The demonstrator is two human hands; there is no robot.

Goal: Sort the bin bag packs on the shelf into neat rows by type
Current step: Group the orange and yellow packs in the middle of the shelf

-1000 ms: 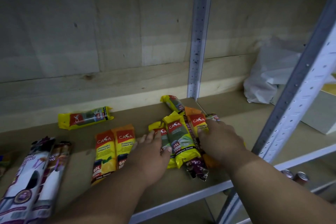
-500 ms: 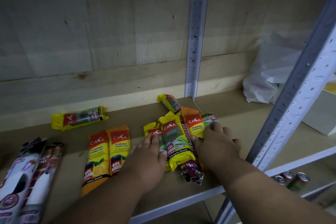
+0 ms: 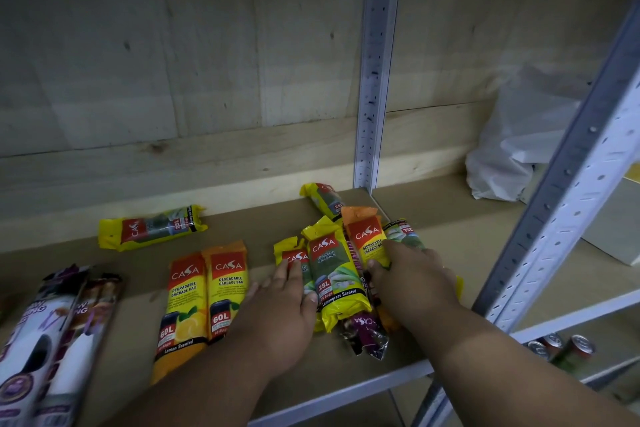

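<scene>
While the shelf bears packs, right hand fingers pinch the orange pack.

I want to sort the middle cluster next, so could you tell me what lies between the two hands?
In the head view, a yellow 25L pack lies between the left hand and right hand, partly over a purple pack.

Dim, bluish light all over, and the pale wooden back wall catches the most of it. Corners sink dark; the wide lens bends the white perforated metal upright, and the left edge smears soft.
</scene>
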